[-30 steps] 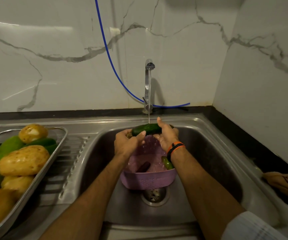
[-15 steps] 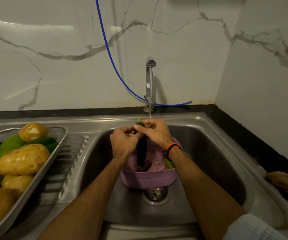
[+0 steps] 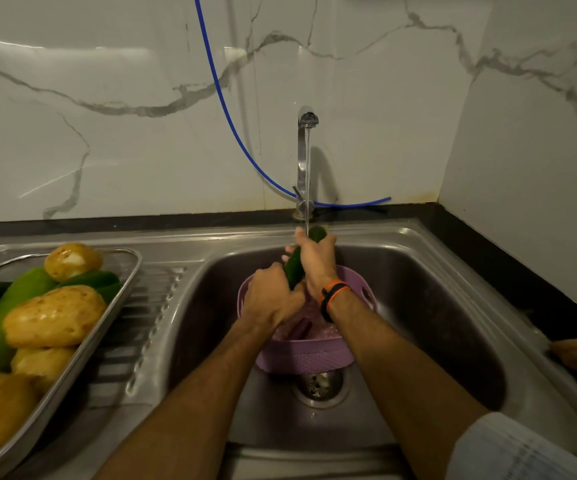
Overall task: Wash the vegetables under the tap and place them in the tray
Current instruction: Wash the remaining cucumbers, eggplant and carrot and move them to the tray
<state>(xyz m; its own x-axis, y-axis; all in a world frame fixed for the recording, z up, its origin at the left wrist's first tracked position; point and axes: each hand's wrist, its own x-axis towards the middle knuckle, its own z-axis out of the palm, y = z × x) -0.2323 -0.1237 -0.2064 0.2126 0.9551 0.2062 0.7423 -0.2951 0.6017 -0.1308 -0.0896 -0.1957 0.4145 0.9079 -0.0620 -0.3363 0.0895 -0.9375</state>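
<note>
While hands (image 3: 294, 282) grip, cucumber (image 3: 295, 268) mostly hidden, seemingly

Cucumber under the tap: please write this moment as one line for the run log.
step: washing | cucumber: tilted, under tap stream | left hand: grips lower end | right hand: grips upper part | tray: holds washed vegetables

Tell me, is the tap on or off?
On. A thin stream of water runs from the tap down onto the cucumber.

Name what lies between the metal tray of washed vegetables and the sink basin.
In the head view, only the ribbed steel drainboard lies between the tray and the sink basin; nothing rests on it.
</note>
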